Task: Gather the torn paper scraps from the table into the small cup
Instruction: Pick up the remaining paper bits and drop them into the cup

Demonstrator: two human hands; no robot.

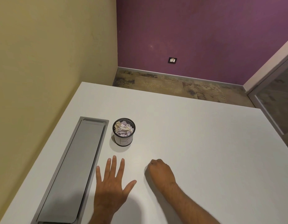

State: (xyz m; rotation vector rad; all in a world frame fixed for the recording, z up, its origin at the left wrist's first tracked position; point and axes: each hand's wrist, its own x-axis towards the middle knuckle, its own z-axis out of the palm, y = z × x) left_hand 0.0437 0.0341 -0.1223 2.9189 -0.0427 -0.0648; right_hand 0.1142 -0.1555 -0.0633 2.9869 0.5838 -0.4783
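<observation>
A small black mesh cup (123,139) with a white label stands on the white table (188,135), filled with crumpled paper scraps (123,128). My left hand (111,186) lies flat on the table just below the cup, fingers spread, holding nothing. My right hand (161,171) rests to the right of it with the fingers curled into a loose fist; whether anything is inside the fist is hidden. I see no loose scraps on the table surface.
A long grey cable-tray lid (72,172) is set into the table along its left side, close to the cup. A yellow wall runs on the left, a purple wall behind. The table's far edge drops to a patterned floor (180,86).
</observation>
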